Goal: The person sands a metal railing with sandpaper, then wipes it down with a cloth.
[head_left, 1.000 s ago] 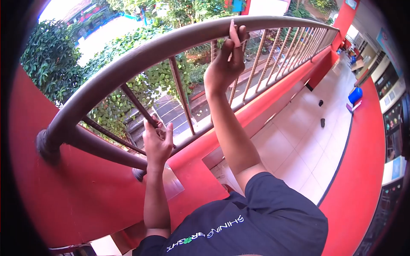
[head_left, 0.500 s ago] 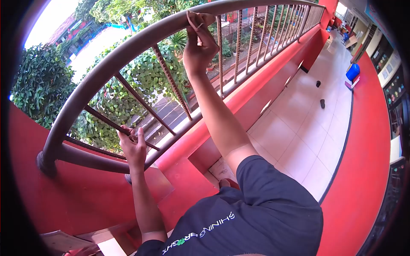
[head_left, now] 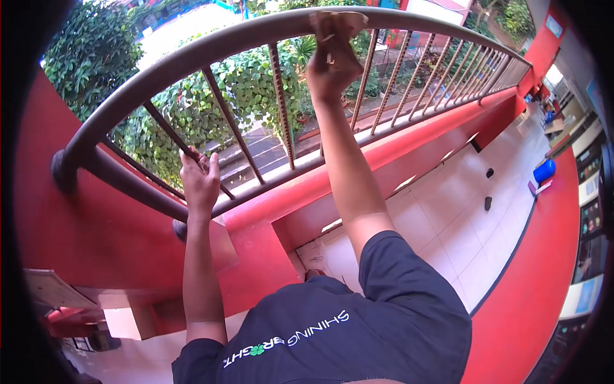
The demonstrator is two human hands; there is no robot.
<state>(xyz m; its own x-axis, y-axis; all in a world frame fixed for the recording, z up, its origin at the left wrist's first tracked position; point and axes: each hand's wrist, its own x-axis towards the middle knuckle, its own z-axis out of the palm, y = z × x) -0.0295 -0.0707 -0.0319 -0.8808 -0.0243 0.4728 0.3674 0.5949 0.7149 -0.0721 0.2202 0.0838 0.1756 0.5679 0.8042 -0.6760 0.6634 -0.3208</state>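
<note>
My left hand [head_left: 201, 182] is wrapped round a thin brown baluster [head_left: 165, 125] near its lower end, at the left part of the railing. Raised high, my right hand [head_left: 332, 69] is at the thick brown handrail [head_left: 246, 30], its fingers bent over the top and smeared by motion. A tan, folded sheet that looks like sandpaper [head_left: 355, 22] shows between those fingers and lies against the rail. Part of the sheet is hidden by the fingers. Ribbed upright bars [head_left: 281, 105] stand below the handrail.
A red ledge [head_left: 268, 208] runs under the railing, with leafy plants [head_left: 211, 105] beyond it. To the right, a tiled corridor [head_left: 435, 211] holds a pair of dark slippers [head_left: 488, 203] and a blue bin [head_left: 544, 170]. A white box-like block [head_left: 121, 322] is low at left.
The view has tilted, so the railing lies flatter. My right hand has slid right along the handrail with the sheet. My left hand keeps its grip on the same baluster.
</note>
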